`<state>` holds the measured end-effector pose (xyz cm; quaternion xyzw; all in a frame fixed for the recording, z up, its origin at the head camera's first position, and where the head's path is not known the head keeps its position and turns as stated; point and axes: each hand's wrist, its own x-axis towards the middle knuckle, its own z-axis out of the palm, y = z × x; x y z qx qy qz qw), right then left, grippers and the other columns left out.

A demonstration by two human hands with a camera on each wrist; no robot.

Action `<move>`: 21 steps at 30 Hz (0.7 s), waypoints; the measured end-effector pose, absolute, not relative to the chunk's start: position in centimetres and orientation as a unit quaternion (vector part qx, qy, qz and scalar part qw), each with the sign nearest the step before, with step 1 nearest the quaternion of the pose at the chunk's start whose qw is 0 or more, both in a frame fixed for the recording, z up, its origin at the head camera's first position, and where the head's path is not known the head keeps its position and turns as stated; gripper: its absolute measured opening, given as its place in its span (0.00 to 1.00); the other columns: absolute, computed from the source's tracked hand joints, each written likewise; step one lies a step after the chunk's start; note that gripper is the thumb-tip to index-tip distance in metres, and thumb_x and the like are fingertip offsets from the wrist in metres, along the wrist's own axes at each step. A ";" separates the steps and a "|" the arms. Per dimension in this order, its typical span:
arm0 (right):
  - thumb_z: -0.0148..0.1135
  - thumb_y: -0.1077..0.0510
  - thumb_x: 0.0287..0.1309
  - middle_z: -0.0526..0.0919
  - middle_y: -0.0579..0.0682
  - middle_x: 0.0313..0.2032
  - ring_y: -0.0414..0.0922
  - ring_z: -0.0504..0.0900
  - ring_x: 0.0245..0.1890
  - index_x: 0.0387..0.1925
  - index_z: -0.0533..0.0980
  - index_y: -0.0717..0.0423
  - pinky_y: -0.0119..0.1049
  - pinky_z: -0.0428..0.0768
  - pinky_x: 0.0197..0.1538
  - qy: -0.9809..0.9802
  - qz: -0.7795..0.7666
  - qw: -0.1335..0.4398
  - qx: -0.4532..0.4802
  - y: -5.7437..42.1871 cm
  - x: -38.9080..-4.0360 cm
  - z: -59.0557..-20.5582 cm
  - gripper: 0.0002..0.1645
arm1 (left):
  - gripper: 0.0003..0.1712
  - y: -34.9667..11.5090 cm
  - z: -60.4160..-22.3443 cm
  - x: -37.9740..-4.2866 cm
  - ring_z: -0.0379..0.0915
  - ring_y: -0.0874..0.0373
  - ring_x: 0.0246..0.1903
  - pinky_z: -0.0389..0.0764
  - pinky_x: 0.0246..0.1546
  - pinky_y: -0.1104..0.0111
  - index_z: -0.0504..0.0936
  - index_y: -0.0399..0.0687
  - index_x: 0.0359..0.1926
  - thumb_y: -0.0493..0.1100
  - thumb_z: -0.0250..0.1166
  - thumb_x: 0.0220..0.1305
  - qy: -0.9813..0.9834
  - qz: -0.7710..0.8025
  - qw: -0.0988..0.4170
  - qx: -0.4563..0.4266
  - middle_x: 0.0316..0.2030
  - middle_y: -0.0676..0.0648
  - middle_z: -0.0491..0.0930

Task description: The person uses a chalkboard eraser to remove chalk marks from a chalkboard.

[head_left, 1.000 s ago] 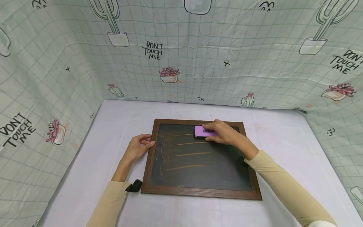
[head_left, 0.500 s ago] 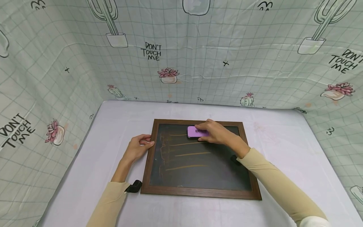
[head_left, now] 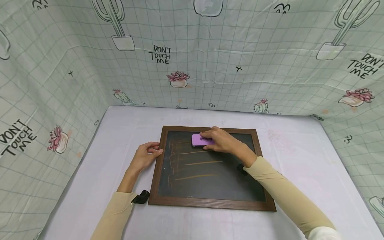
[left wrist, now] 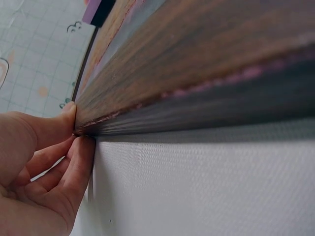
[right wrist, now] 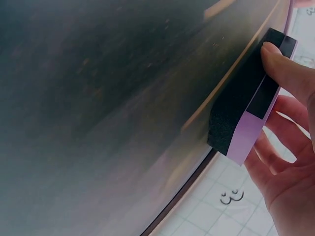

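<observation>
A chalkboard (head_left: pixel 234 180) in a brown wooden frame lies flat on the table, with several yellow-orange chalk lines on its left half. My right hand (head_left: pixel 223 141) grips a purple chalkboard eraser (head_left: pixel 197 140) near the top middle of the board. In the right wrist view the eraser's black felt (right wrist: pixel 234 101) faces the board, thumb on one side and fingers on the other. At the frame's left edge, my left hand (head_left: pixel 144 156) pinches the wood. The left wrist view shows the thumb (left wrist: pixel 54 128) against the frame's side and the fingers curled below it.
The table has a white cover (head_left: pixel 132 123). Behind it and on both sides hangs a grid-patterned curtain (head_left: pixel 210 43) printed with cactus drawings. A black wrist camera (head_left: pixel 141 197) sits at the left cuff, close to the board's lower left corner.
My right hand has slid the eraser leftward along the top chalk line, covering more of it. The left hand has stayed at the frame's left edge.
</observation>
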<state>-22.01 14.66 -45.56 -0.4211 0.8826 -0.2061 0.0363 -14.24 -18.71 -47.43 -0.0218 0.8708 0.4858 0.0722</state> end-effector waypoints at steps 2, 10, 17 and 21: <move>0.77 0.54 0.59 0.83 0.61 0.58 0.56 0.81 0.54 0.62 0.77 0.69 0.51 0.77 0.58 0.883 -0.205 0.041 -0.421 14.4 -22.0 -45.6 0.35 | 0.24 -18.7 -47.5 -14.3 0.80 0.41 0.48 0.74 0.56 0.50 0.77 0.29 0.63 0.38 0.67 0.71 0.871 0.486 0.072 -0.021 0.52 0.32 0.81; 0.76 0.55 0.59 0.83 0.62 0.58 0.55 0.82 0.57 0.62 0.76 0.71 0.55 0.72 0.64 0.878 -0.202 0.046 -0.431 12.9 -21.9 -45.4 0.35 | 0.24 -18.7 -47.6 -14.3 0.81 0.42 0.48 0.74 0.54 0.53 0.78 0.29 0.62 0.38 0.68 0.70 0.872 0.484 0.068 -0.017 0.52 0.32 0.81; 0.76 0.55 0.60 0.83 0.62 0.58 0.55 0.82 0.56 0.62 0.76 0.70 0.52 0.73 0.63 0.876 -0.194 0.041 -0.441 11.6 -22.0 -45.5 0.35 | 0.24 -18.8 -47.8 -14.3 0.80 0.42 0.47 0.74 0.53 0.53 0.77 0.29 0.63 0.39 0.68 0.71 0.872 0.484 0.068 -0.017 0.52 0.32 0.81; 0.75 0.54 0.60 0.82 0.62 0.59 0.55 0.82 0.58 0.63 0.76 0.70 0.53 0.70 0.67 0.874 -0.189 0.044 -0.445 10.8 -22.0 -45.6 0.36 | 0.25 -18.7 -47.8 -14.3 0.80 0.42 0.47 0.75 0.52 0.55 0.77 0.29 0.63 0.39 0.68 0.71 0.873 0.482 0.069 -0.019 0.52 0.32 0.81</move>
